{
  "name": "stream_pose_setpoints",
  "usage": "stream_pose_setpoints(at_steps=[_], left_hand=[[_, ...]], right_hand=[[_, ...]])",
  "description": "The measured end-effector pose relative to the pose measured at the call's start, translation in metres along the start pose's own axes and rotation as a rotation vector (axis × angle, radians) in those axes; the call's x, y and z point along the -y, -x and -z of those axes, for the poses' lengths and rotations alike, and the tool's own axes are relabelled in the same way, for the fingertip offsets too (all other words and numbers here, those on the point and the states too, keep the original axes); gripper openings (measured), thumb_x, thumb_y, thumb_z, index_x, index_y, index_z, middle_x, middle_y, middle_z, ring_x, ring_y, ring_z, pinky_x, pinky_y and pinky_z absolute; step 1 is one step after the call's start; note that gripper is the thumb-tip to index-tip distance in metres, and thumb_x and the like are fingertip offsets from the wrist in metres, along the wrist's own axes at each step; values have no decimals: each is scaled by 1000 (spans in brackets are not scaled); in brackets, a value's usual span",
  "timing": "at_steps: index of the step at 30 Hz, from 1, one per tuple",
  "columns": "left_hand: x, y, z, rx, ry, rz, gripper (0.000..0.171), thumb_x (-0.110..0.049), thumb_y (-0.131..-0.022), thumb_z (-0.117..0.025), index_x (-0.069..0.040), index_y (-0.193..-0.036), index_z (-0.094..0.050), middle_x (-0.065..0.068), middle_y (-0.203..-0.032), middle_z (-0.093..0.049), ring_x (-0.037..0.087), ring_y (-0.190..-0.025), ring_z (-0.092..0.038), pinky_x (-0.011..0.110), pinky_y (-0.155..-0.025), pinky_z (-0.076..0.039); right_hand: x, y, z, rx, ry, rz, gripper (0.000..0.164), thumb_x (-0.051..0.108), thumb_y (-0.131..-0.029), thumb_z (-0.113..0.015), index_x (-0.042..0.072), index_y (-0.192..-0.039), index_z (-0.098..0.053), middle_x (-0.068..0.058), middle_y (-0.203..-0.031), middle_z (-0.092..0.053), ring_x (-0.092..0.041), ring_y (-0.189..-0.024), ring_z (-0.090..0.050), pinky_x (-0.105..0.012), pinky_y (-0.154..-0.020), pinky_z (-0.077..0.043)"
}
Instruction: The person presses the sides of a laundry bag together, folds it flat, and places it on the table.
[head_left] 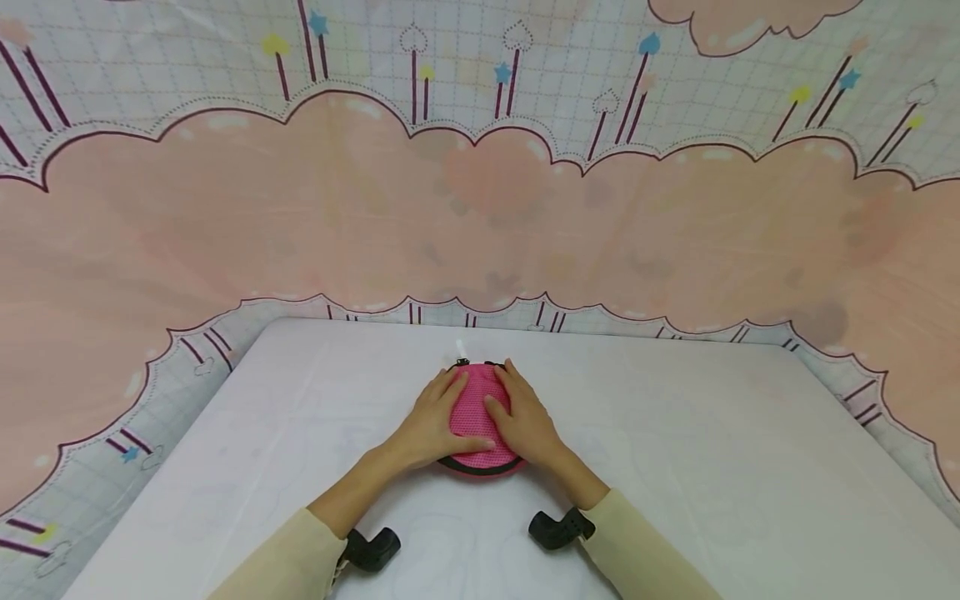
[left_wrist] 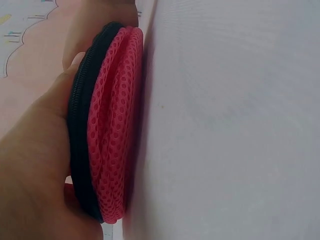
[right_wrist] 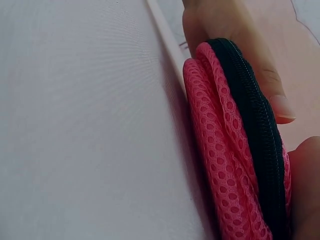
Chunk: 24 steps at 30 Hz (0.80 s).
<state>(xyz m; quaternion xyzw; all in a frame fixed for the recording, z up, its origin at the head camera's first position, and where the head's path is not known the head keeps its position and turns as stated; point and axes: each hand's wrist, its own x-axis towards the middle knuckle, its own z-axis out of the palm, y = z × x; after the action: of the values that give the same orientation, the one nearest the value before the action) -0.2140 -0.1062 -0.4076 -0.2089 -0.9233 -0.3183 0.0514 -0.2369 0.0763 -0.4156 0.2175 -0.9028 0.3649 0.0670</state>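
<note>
A round pink mesh pouch (head_left: 482,408) with a black zipped edge lies flat on the white table. My left hand (head_left: 431,421) rests over its left side, fingers toward the far edge and thumb stretched across the near part. From the other side, my right hand (head_left: 528,421) rests on it with its thumb on the mesh and its fingers at the far right edge. The left wrist view shows the black zipper (left_wrist: 77,100) running around the rim, with soft pink folds (left_wrist: 117,120) beneath it against the table. The pouch's inside is hidden.
The white table (head_left: 675,450) spreads out around the pouch. A cloth backdrop (head_left: 637,233) with peach clouds and candle drawings hangs behind and beside it. Black wrist mounts (head_left: 372,550) stick out from under the sleeves.
</note>
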Motion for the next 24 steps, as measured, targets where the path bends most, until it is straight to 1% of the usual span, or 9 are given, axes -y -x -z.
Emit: stream_pose_setpoints(at_steps=[2, 5, 11, 15, 20, 24], left_hand=[[-1, 0, 0, -1, 5, -1, 103, -49, -71, -79, 4, -146, -32, 23, -151, -26, 41, -141, -16, 56, -108, -25], [-2, 0, 0, -3, 9, -5, 103, -49, -71, -79, 5, -145, -32, 23, -150, -27, 42, -140, -16, 56, -108, -26], [-3, -2, -2, 5, -22, -14, 103, -50, -72, -78, 5, -146, -32, 23, -151, -25, 42, -140, -16, 57, -108, -25], [-4, -3, -2, 14, -44, -16, 103, -51, -73, -77, 4, -146, -31, 24, -152, -23, 43, -140, -15, 58, -107, -25], [-4, -1, -2, 32, -110, -27, 100, -55, -76, -73, 4, -146, -33, 25, -152, -22, 43, -140, -14, 57, -109, -22], [-6, 0, 0, 55, -154, -32, 99, -57, -77, -70, 4, -146, -33, 25, -152, -21, 43, -141, -13, 55, -111, -18]], right_hand=[[-1, 0, 0, -10, -35, 7, 56, 25, -97, -52, 0, -145, -37, -20, -152, -27, -34, -139, -27, -54, -108, -27], [-3, -1, 0, -17, -52, 15, 56, 23, -96, -54, -1, -144, -38, -20, -152, -28, -34, -138, -28, -53, -109, -26], [-4, 0, 1, 4, -8, 37, 57, 24, -98, -52, -4, -145, -34, -21, -153, -25, -34, -140, -24, -52, -110, -25], [-4, 0, 2, 3, -8, 47, 57, 23, -99, -51, -5, -145, -33, -22, -153, -24, -34, -140, -23, -52, -110, -25], [-4, 2, 0, 0, -14, 38, 57, 25, -99, -50, -4, -145, -33, -20, -154, -24, -33, -141, -23, -52, -110, -25], [-3, 4, -1, -9, 4, 35, 58, 26, -99, -51, -3, -145, -34, -18, -154, -24, -31, -141, -22, -50, -110, -25]])
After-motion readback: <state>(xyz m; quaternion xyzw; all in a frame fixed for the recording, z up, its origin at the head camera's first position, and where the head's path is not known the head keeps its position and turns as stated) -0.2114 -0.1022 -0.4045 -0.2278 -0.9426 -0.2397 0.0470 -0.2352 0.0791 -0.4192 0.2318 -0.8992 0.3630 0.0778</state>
